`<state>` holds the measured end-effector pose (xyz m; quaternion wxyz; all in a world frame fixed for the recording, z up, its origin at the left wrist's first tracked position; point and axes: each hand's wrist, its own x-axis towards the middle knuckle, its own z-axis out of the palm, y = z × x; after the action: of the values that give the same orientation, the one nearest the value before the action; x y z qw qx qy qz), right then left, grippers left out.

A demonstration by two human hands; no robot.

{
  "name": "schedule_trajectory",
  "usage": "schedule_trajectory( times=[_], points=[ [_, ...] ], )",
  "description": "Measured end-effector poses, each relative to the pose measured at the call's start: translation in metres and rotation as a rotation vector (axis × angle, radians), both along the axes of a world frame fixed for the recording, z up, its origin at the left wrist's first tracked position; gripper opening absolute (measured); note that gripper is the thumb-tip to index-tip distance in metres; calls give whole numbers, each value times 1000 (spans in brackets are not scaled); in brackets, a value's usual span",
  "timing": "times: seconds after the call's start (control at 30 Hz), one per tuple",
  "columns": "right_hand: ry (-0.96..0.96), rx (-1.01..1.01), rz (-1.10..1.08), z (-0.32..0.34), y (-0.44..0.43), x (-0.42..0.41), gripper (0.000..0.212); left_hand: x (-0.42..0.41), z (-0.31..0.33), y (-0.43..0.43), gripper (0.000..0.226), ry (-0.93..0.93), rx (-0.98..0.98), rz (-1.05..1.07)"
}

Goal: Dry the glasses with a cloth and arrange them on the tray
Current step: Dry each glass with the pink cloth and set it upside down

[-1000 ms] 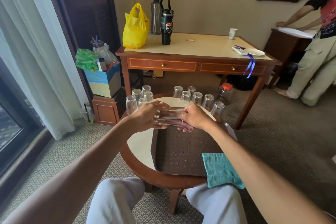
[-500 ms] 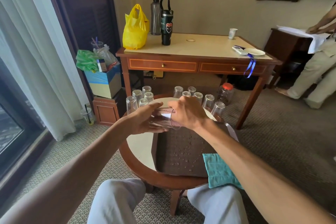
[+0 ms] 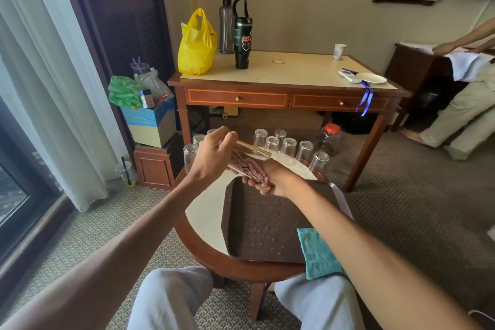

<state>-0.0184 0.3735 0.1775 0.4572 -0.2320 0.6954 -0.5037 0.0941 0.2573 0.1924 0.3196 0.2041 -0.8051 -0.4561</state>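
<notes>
My left hand point(image 3: 213, 158) grips a clear glass point(image 3: 253, 151) by its base, tilted with the mouth pointing right. A pink cloth point(image 3: 247, 167) is stuffed into the glass, and my right hand point(image 3: 270, 182) holds the cloth from below. Both hands hover over the far edge of the dark brown tray point(image 3: 265, 225), which carries water drops and no glasses. Several upturned glasses point(image 3: 288, 146) stand in a curved row at the back of the round table point(image 3: 206, 217); more upturned glasses point(image 3: 190, 154) show behind my left hand.
A teal cloth point(image 3: 317, 253) hangs off the table's near right edge beside the tray. Behind stands a wooden desk point(image 3: 289, 94) with a yellow bag point(image 3: 197, 44) and bottles. A jar with a red lid point(image 3: 330, 138) sits on the floor. A person point(image 3: 466, 104) stands at the far right.
My left hand has risen and turned the glass, tilting it. My right hand has dropped and turned palm up beneath it with the cloth. The person at right has shifted further right.
</notes>
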Motion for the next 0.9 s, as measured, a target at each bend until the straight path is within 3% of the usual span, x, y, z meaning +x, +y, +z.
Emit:
schedule_trajectory(
  times=[0.03,0.1,0.13,0.17,0.23,0.33,0.43,0.47,0.53,0.57,0.63,0.7,0.77,0.8,0.83,0.9],
  points=[
    [215,24,-34,4,2,0,31,0,-1,-3,29,6,119,-35],
    [896,16,-95,12,3,-2,25,0,-1,-9,25,-13,474,-156],
    [1205,-67,-104,14,4,-3,24,1,0,-11,28,-40,629,-218],
    [1393,-167,-90,15,5,-3,21,3,1,-12,31,-76,735,-253],
    [1647,-286,-63,17,9,-2,23,7,3,-13,35,-151,866,-262],
    [1852,-287,-85,18,10,5,21,10,7,-9,35,-285,932,-220],
    [1627,-224,-130,8,8,1,16,6,11,-1,23,-300,842,-112],
    [1467,-156,-145,3,5,1,16,5,12,1,21,-268,800,-72],
    [1330,22,-162,-6,1,-2,14,2,14,3,19,-208,639,-17],
    [1264,127,-150,-6,-1,-3,25,1,14,2,22,-186,520,-5],
    [838,232,-77,-3,-6,1,45,1,12,-2,26,-142,281,-6],
    [265,149,-24,-4,-6,2,56,3,9,-4,27,-105,119,-27],
    [-27,47,42,-4,-1,3,53,4,6,-5,28,-63,67,-60],
    [-43,-1,44,-4,0,4,49,5,4,-7,27,-45,100,-74],
    [64,-33,22,-1,1,5,43,5,3,-9,25,-34,193,-100],
    [527,-56,-19,5,1,3,28,5,2,-15,21,-33,518,-208]
  ],
)
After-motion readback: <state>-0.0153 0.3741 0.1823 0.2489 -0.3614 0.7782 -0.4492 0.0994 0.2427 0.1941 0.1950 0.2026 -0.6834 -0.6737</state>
